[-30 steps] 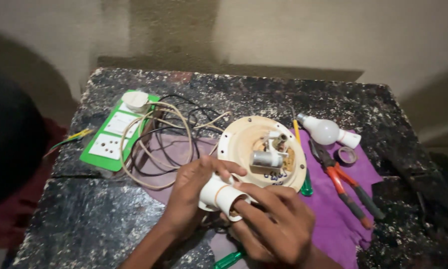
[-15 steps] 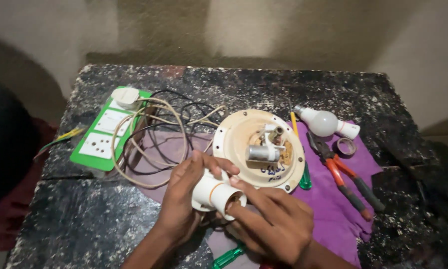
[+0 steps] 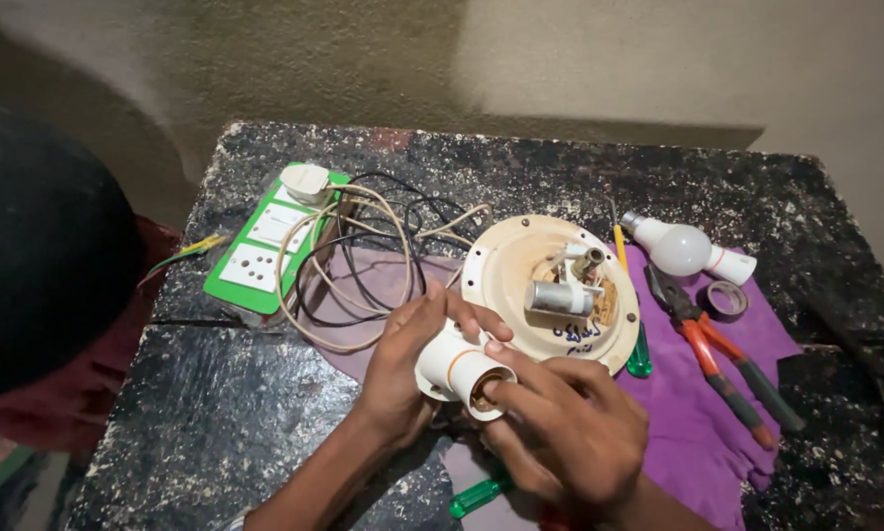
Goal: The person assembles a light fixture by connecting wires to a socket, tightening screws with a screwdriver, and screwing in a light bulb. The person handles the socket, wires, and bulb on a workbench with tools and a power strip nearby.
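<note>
A: What's nearest the camera?

B: A green screwdriver handle [image 3: 479, 496] at the bottom edge, partly under the right hand [image 3: 570, 438]. Just above it, both hands meet on a white lamp holder [image 3: 461, 369] with an orange ring near its open end.

A: How do the fingers sit on it?

B: The left hand [image 3: 407, 359] wraps the holder's back end from the left, fingers curled over the top and closed on it. The right hand comes from below and right, its fingers bent in narrow. One fingertip [image 3: 493, 389] sits at the rim of the holder's open mouth, which faces down and right. Another right fingertip lies on top of the holder. So the holder is gripped between both hands, held just above the table [image 3: 215, 423].

A: And beyond the hands?

B: Right behind them, a round cream-coloured base plate [image 3: 506, 275] with a small metal cylinder and fittings in its middle, lying on a purple cloth [image 3: 678, 393]. To its right on the cloth: red-handled pliers [image 3: 702, 339], a small roll of tape [image 3: 725, 300], and farther back a white bulb [image 3: 683, 248]. A yellow-handled tool [image 3: 619, 246] lies along the plate's right edge.

A: On the left?

B: Loops of cream and black wire [image 3: 348, 265], and past them a green switchboard [image 3: 265, 246] with white sockets and a white plug [image 3: 306, 182] at its far end.
</note>
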